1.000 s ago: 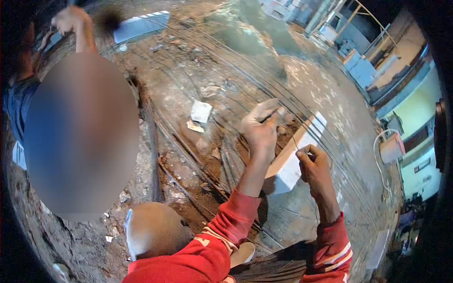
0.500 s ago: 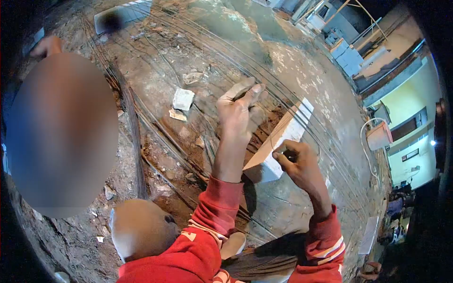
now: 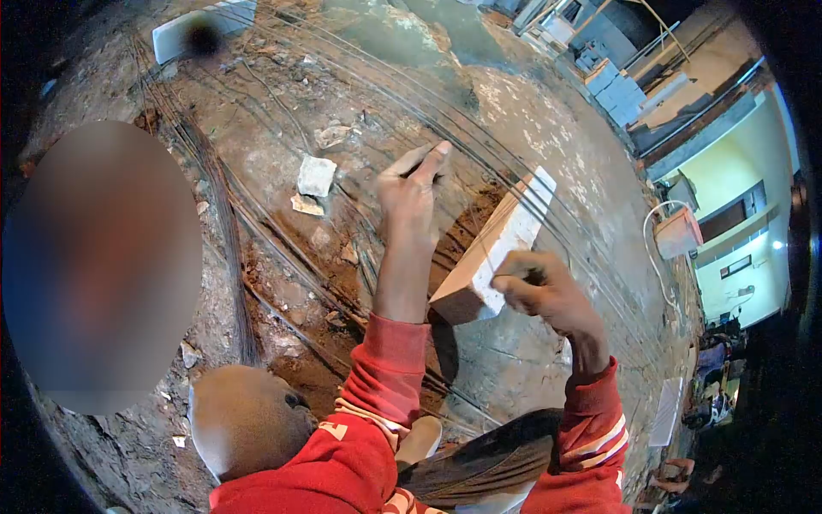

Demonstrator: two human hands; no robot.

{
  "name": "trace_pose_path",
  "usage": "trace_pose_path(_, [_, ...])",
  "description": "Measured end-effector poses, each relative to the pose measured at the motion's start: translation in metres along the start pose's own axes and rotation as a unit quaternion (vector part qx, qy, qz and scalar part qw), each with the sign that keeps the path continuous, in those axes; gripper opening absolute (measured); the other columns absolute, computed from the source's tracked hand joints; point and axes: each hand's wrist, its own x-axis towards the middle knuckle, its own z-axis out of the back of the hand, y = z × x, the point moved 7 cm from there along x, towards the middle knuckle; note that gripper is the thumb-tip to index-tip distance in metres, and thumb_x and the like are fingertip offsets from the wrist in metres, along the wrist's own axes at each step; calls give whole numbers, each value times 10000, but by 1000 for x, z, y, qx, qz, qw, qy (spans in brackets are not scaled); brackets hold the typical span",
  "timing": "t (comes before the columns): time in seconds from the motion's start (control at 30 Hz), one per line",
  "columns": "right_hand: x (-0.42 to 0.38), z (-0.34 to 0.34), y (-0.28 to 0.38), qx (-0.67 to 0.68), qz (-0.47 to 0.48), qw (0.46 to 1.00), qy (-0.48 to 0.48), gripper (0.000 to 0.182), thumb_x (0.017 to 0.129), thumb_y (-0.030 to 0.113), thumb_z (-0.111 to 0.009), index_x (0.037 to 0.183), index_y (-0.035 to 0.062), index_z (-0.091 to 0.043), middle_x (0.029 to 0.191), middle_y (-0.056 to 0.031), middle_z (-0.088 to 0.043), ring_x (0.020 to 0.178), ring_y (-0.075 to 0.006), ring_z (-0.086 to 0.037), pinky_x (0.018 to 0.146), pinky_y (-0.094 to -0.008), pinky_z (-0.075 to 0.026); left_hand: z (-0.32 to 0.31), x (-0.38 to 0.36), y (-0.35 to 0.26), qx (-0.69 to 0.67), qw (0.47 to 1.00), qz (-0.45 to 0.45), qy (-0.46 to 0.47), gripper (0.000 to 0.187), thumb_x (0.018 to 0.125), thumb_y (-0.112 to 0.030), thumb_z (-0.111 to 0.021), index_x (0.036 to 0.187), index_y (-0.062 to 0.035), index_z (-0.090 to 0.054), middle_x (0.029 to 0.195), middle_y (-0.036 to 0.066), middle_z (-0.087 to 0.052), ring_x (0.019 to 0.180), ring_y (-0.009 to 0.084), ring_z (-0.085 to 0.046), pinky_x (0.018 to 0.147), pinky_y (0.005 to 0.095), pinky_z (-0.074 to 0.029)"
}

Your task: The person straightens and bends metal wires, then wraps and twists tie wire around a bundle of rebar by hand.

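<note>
My left hand [image 3: 409, 193] is raised near the middle of the view, thumb and fingers pinched together; what it holds, if anything, is too small to make out. To its right, my right hand [image 3: 541, 287] is closed beside a white block [image 3: 509, 244], with a thin wire [image 3: 481, 244] seeming to run up from its fingertips. The block lies tilted on the ground under several long dark rods [image 3: 479, 154]. Both arms wear red sleeves.
A bundle of dark wires [image 3: 233, 257] and a pale broken piece [image 3: 317, 176] lie on the dirt to the left. Another white block [image 3: 201, 26] is at the top left. A blurred person [image 3: 103, 265] is at the left, a bucket [image 3: 678, 231] at the right.
My left hand's fingers have drawn closer together. My right hand has turned slightly beside the block. The whole view has shifted, so the ground objects appear a little further left.
</note>
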Motion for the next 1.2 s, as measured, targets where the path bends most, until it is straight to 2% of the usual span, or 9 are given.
trace_pose_path(0.13, [9, 5, -47, -60, -126, 984, -111, 239, 937, 189, -532, 874, 1, -666, 619, -8, -555, 521, -107, -503, 486, -271, -401, -12, -12, -1, 33, 999, -13, 9, 107, 818, -82, -733, 886, -6, -703, 771, 30, -661, 615, 97, -554, 551, 243, -437])
trace_pose_path(0.37, [-4, 40, -31, 433, -4, 850, -300, 279, 948, 299, -575, 967, 21, -596, 570, 59, -416, 470, -28, -373, 408, -187, -259, 6, -3, 19, -76, 993, 74, -51, 132, 806, -103, -747, 899, -43, -677, 792, 13, -657, 657, 103, -590, 604, 234, -500])
trace_pose_path(0.47, [-5, 32, -18, 337, 34, 918, -208, 259, 938, 274, -598, 929, 18, -634, 563, 55, -426, 490, -35, -383, 424, -194, -269, 11, -1, 21, -86, 989, 101, -68, 152, 796, -119, -757, 905, -51, -675, 795, 9, -649, 676, 109, -593, 605, 241, -499])
trace_pose_path(0.53, [0, 0, -11, 29, -101, 994, 12, 256, 921, 269, -619, 923, 20, -674, 574, 41, -440, 483, -57, -377, 428, -228, -293, 9, 2, 19, -55, 995, 84, -26, 154, 798, -131, -756, 903, -51, -677, 789, 2, -643, 670, 109, -583, 607, 244, -474])
trace_pose_path(0.77, [16, 21, -59, -80, -77, 978, -178, 189, 928, 174, -593, 982, 27, -698, 603, 29, -492, 555, -71, -449, 490, -252, -347, 5, -2, 17, -3, 999, 40, -36, 153, 817, -137, -740, 915, -30, -689, 803, 22, -666, 679, 120, -601, 600, 240, -470])
trace_pose_path(0.97, [-2, 40, -23, 199, -14, 923, -329, 160, 890, 162, -649, 954, 30, -713, 600, 87, -500, 491, -33, -368, 444, -211, -264, 21, 13, 27, -28, 992, 49, -113, 115, 834, -93, -708, 862, 14, -679, 776, 65, -668, 626, 137, -593, 537, 274, -466])
trace_pose_path(1.03, [-1, 31, -15, 151, 5, 930, -334, 127, 873, 128, -664, 929, 26, -714, 574, 52, -506, 467, -47, -377, 421, -240, -275, 28, 19, 34, -27, 986, 72, -147, 113, 850, -72, -687, 843, 41, -682, 752, 65, -663, 582, 125, -566, 520, 274, -443])
trace_pose_path(1.1, [-2, 9, 21, -213, 211, 918, -259, 96, 850, 69, -670, 921, 16, -704, 569, -9, -523, 469, -61, -405, 427, -258, -306, 34, 22, 29, 5, 987, 39, -157, 116, 843, -59, -688, 871, 54, -685, 747, 64, -656, 592, 129, -571, 519, 281, -443])
trace_pose_path(1.2, [-2, 13, 18, -227, 143, 924, -272, 92, 839, 33, -664, 921, 6, -693, 592, -63, -559, 486, -87, -448, 460, -269, -364, 27, 13, 4, 138, 976, -59, -160, 115, 837, -60, -695, 887, 43, -693, 732, 52, -647, 595, 120, -564, 513, 253, -432])
